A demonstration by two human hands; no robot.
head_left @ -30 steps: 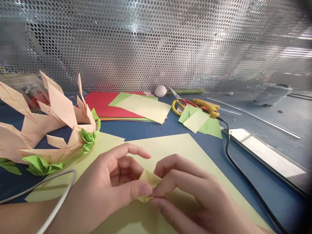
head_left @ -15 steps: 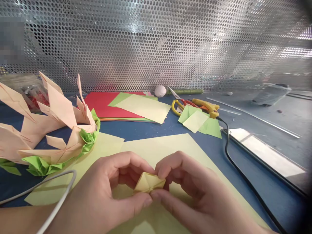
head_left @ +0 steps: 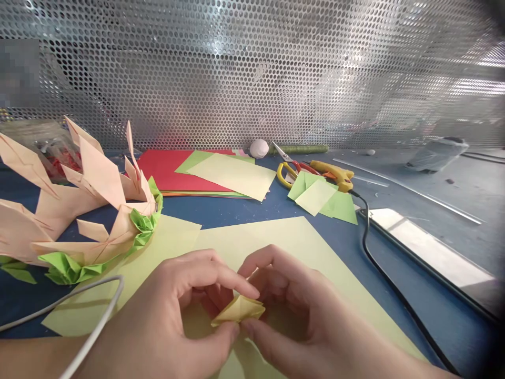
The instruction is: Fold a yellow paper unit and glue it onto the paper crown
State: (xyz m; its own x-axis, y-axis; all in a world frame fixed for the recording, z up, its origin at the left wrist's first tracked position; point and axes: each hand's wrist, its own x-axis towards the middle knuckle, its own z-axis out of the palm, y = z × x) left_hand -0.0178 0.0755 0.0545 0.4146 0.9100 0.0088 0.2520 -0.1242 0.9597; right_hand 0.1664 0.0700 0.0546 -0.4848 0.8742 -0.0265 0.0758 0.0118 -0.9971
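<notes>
A small folded piece of yellow paper (head_left: pixel 239 309) is held between my hands, low in the middle of the view. My left hand (head_left: pixel 185 310) is closed on it, thumb at its lower edge and index finger across the top. On the other side my right hand (head_left: pixel 290 310) pinches its right part, with the thumb below and the curled fingers behind. Beneath both hands lies a large sheet of pale yellow paper (head_left: pixel 284 237). The far side of the folded piece is hidden by my fingers.
A pink and green folded-paper ring (head_left: pixel 98 200) stands at left, near a white cable (head_left: pixel 106 305). Behind are red sheets (head_left: pixel 165 168), scissors (head_left: pixel 290 166), a yellow glue gun (head_left: pixel 339 176) and green paper pieces (head_left: pixel 343 205). A black cord (head_left: pixel 389 281) runs down the right.
The folded yellow paper has tilted, so its layered edge shows instead of its flat face. My left index finger has come over its top, and both hands have shifted slightly left.
</notes>
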